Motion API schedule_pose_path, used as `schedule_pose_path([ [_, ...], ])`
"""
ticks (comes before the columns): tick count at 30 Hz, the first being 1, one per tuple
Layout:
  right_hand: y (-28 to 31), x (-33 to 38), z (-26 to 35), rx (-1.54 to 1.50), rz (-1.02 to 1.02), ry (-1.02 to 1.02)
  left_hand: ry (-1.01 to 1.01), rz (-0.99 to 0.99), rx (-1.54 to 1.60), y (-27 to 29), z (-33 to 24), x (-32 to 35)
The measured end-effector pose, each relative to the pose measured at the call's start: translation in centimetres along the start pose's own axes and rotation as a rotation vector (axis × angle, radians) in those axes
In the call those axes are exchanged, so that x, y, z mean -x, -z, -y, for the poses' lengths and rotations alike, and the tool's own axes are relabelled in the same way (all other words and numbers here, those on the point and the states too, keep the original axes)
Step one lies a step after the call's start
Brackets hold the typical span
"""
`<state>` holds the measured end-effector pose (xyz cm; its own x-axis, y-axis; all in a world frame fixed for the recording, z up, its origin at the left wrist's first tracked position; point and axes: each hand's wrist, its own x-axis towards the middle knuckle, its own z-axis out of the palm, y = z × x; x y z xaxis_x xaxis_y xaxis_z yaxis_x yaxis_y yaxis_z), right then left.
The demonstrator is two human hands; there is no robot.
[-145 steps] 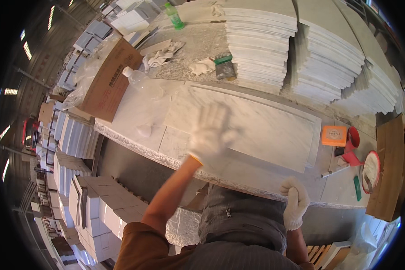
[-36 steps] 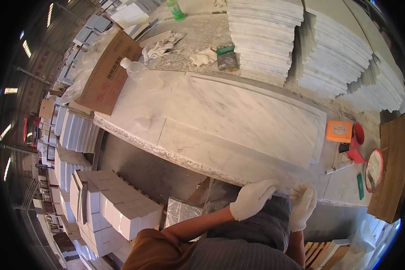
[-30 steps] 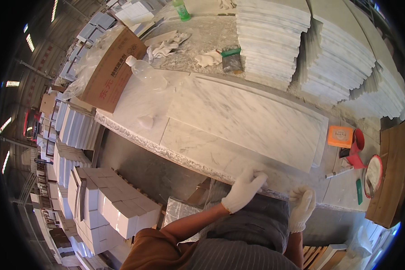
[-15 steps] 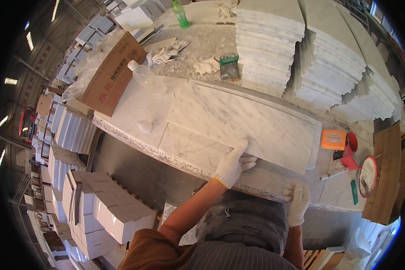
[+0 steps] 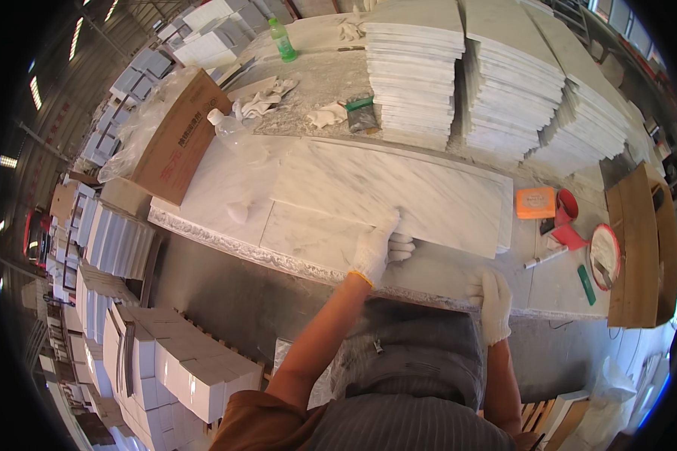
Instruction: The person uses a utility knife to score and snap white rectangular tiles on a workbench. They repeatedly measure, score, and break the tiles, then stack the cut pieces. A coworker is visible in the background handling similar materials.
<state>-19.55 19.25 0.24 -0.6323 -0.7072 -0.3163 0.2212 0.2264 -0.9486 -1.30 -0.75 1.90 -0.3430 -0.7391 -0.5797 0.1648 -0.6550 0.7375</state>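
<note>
While the left hand (image 5: pixel 376 252) hooks its gloved fingers under the near long edge of the marble slab (image 5: pixel 387 192), its grip closed on that edge, the right hand (image 5: pixel 491 301) rests on the tabletop (image 5: pixel 557 282) rim just right of the slab's near corner, fingers curled over the rim and holding nothing loose. The slab lies flat on the tabletop, atop a second pale sheet, its length running left to right.

One hand alone bears the slab's edge, so I judge the slab could slip from the glove or tip and crack if it rises unevenly. Fingers under the edge could be pinched if it drops back.

Right of the slab lie an orange block (image 5: pixel 535 202), a red scraper (image 5: pixel 568 222), a marker (image 5: pixel 545 258) and a round red-rimmed dish (image 5: pixel 603 257); these would be struck if the slab slides that way. Beyond the slab stand stacks of cut tiles (image 5: pixel 417 71), hemming its far edge. Left of the slab lie a clear bottle (image 5: pixel 229 131) and a cardboard box (image 5: pixel 177 139).
</note>
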Motion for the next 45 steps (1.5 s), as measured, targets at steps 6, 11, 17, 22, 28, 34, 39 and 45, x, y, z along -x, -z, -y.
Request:
schedule_pose_path([
  [6, 0.5, -0.4, 0.9, -0.052, 0.079, -0.052, 0.002, 0.054, -0.021, 1.0, 0.4, -1.0],
  [11, 0.2, -0.8, 2.5, -0.066, 0.167, -0.118, 0.015, 0.050, 0.009, 0.6, 0.4, -0.9],
  [17, 0.0, -3.2, 1.7, -0.137, 0.257, -0.151, 0.033, 0.062, 0.021, 1.1, 0.3, -1.2],
  [22, 0.3, -5.5, 0.3, -0.218, 0.283, -0.215, 0.035, 0.042, 0.052, 1.0, 0.5, -1.1],
  [28, 0.7, -6.3, 2.3, -0.313, 0.345, -0.413, 0.048, 0.082, 0.077, 1.0, -0.3, -0.3],
  [34, 0.0, -5.5, 4.9, -0.237, 0.303, -0.434, 0.107, 0.080, 0.074, 1.3, -0.4, -0.3],
  [39, 0.9, -5.4, 4.2, -0.220, 0.329, -0.467, 0.164, 0.027, 0.054, 0.9, -0.6, 0.2],
  [45, 0.9, -4.3, 7.1, -0.195, 0.400, -0.540, 0.158, -0.135, -0.014, 1.4, -0.7, 1.4],
])
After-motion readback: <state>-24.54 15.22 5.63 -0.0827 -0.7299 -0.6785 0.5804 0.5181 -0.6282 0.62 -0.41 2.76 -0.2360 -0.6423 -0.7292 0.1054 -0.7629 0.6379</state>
